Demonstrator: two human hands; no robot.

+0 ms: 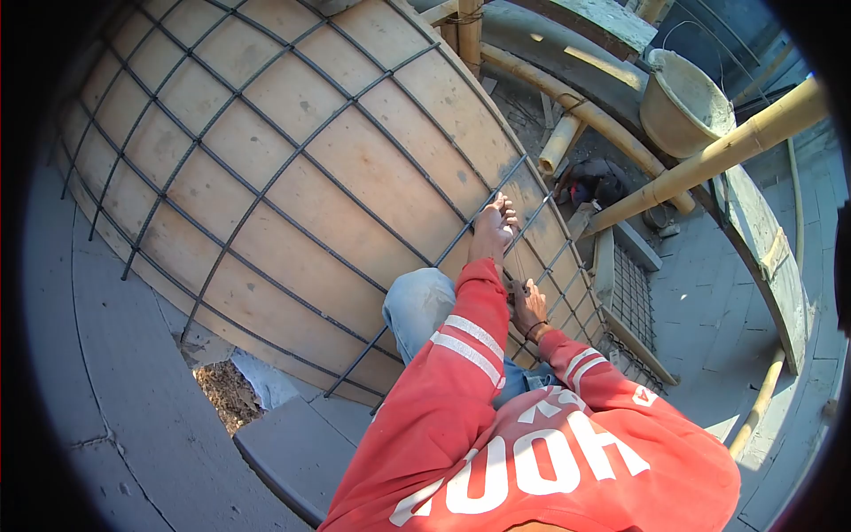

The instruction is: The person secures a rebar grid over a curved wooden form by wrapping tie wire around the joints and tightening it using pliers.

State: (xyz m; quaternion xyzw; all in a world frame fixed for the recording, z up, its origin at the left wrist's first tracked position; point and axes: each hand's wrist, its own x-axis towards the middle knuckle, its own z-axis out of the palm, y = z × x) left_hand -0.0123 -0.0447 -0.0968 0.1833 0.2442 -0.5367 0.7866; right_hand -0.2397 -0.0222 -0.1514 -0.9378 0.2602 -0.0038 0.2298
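Observation:
A grid of dark steel reinforcing bars [304, 151] lies over tan wooden boards [372, 146]. My left hand [495, 222] is over the grid near its right edge, close to a bar crossing. Its fingers are curled closed; whatever they hold is too small to make out. Just below and to the right, my right hand [529, 303] is closed at the bars, beside a small dark shape I cannot identify. Thin strands, perhaps wire, show between the two hands. My knee in pale jeans [418, 306] rests by the grid.
Bamboo poles [700, 164] cross at the right, near a pale bucket [687, 97] crusted with grey. A curved grey-white beam [767, 257] runs down that side. At lower left, a gap in the grey planks [133, 372] shows rough brown material [229, 397].

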